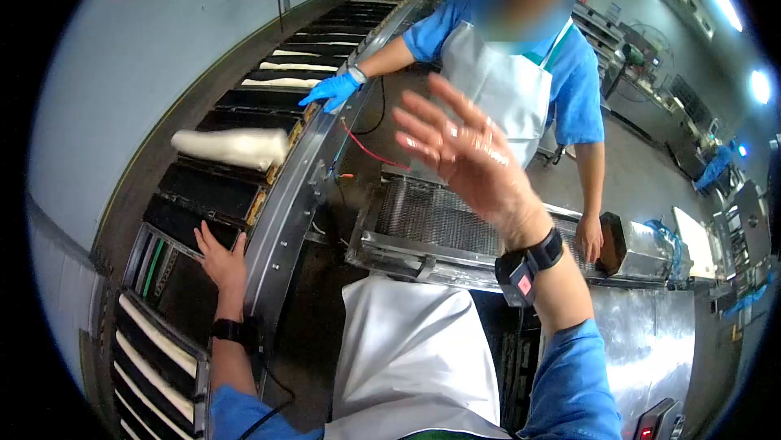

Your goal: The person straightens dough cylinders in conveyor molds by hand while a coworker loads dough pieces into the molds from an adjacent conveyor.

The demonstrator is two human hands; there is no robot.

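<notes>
My left hand (pixel 220 257) has its fingers spread at the edge of a black baking tray (pixel 183 216) on the conveyor line, seemingly touching it. Raised in front of me, my right hand (pixel 468 143) is open with nothing in it. A pale, thick roll of dough (pixel 232 148) is over the black trays beyond my left hand, slightly blurred; whether it rests on them I cannot tell. Closer to me, another black tray (pixel 199 383) carries several long dough strips (pixel 159 334) in its grooves.
A metal rail (pixel 285 236) edges the conveyor. A co-worker's blue-gloved hand (pixel 332 91) is at the rail; the same person's bare hand (pixel 590 236) is by a metal mesh belt (pixel 435 216). More trays with dough strips (pixel 285 82) lie farther along. A steel surface (pixel 626 342) is right.
</notes>
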